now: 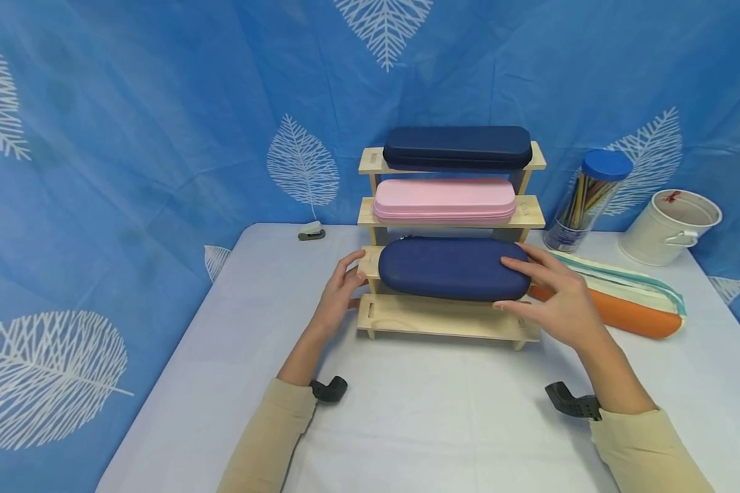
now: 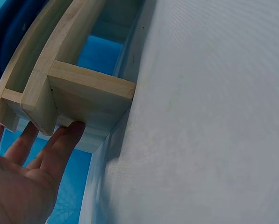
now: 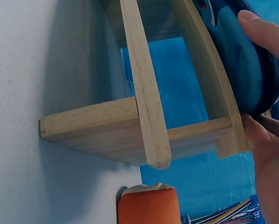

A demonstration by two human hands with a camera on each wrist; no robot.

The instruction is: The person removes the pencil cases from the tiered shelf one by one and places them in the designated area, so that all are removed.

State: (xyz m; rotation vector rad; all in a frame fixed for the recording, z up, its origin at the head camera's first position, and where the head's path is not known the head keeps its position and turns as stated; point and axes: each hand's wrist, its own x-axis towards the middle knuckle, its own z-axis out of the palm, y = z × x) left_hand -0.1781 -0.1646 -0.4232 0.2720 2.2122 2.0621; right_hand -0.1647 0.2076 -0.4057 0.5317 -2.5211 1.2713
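A navy zippered pencil case (image 1: 453,268) lies lengthwise on the second-lowest board of a stepped wooden rack (image 1: 447,318). My right hand (image 1: 561,294) holds the case's right end, one digit on its face and another at its lower edge. In the right wrist view, the right fingers (image 3: 265,35) touch the case's end (image 3: 237,56). At the rack's left end, my left hand (image 1: 339,294) rests with extended fingers (image 2: 60,151) against the wooden side panel (image 2: 90,95). Higher boards carry a pink case (image 1: 445,198) and a dark navy case (image 1: 458,146).
Right of the rack lies an orange and cream pouch (image 1: 641,315). Behind it stand a blue-lidded jar (image 1: 582,198) of pencils and a white metal bucket (image 1: 666,229). A small stapler-like item (image 1: 311,231) sits at the table's back left. Blue leaf-patterned cloth (image 1: 160,137) hangs behind.
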